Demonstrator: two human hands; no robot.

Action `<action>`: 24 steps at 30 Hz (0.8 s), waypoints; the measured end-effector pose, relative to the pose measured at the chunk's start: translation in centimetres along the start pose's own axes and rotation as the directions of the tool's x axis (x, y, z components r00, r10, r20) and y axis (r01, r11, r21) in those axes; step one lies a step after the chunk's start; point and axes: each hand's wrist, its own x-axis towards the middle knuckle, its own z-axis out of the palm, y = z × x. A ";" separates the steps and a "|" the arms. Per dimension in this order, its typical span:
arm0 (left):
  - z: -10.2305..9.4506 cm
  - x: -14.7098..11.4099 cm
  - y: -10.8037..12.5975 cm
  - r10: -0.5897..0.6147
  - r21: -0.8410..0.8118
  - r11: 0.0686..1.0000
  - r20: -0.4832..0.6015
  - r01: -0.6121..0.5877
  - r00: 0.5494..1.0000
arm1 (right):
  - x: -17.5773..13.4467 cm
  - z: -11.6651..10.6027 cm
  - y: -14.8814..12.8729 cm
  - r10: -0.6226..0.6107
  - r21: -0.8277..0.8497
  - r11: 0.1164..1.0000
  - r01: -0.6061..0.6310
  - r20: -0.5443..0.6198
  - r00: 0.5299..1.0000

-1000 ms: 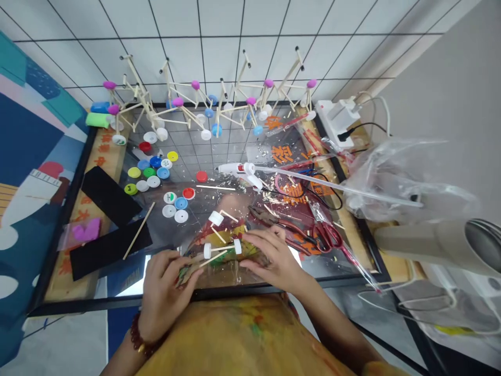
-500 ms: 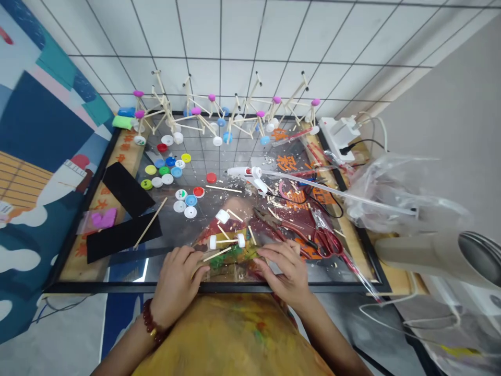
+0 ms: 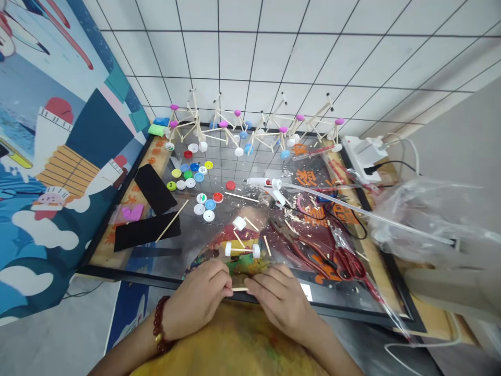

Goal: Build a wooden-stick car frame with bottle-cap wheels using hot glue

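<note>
Close to the table's front edge, my left hand [image 3: 202, 293] and my right hand [image 3: 278, 298] pinch a short thin wooden stick [image 3: 239, 289] between them, one at each end. Fingers cover both of its ends. Just beyond lies a small axle piece [image 3: 242, 249], a stick with a white bottle cap at either end. Past it, another white cap [image 3: 239, 223] has short sticks beside it, and a loose short stick [image 3: 266, 245] lies to the right.
Pliers [image 3: 293, 240], red-handled scissors [image 3: 348, 261] and a white glue gun [image 3: 270, 185] lie to the right. Coloured bottle caps [image 3: 199, 177] and black strips [image 3: 146, 232] are on the left. Stick figures [image 3: 235, 130] line the back, near a power strip [image 3: 362, 156].
My hands have come together at the table edge. The stick that showed only at my left hand is now gripped by both. The camera view has turned left.
</note>
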 end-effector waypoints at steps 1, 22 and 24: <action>-0.7 -0.1 -0.4 -0.005 0.003 1.000 -0.033 0.005 0.999 | -0.1 -0.1 0.2 0.009 -0.005 1.000 -0.009 -0.019 1.000; -8.2 4.4 -10.1 -0.508 0.535 0.573 -0.364 0.622 0.781 | 2.6 -1.7 7.7 0.516 -0.340 0.799 -0.496 -0.037 0.856; -8.2 4.4 -10.2 -0.494 0.545 0.577 -0.360 0.609 0.791 | 4.0 -1.6 8.2 0.527 -0.399 0.788 -0.469 0.044 0.849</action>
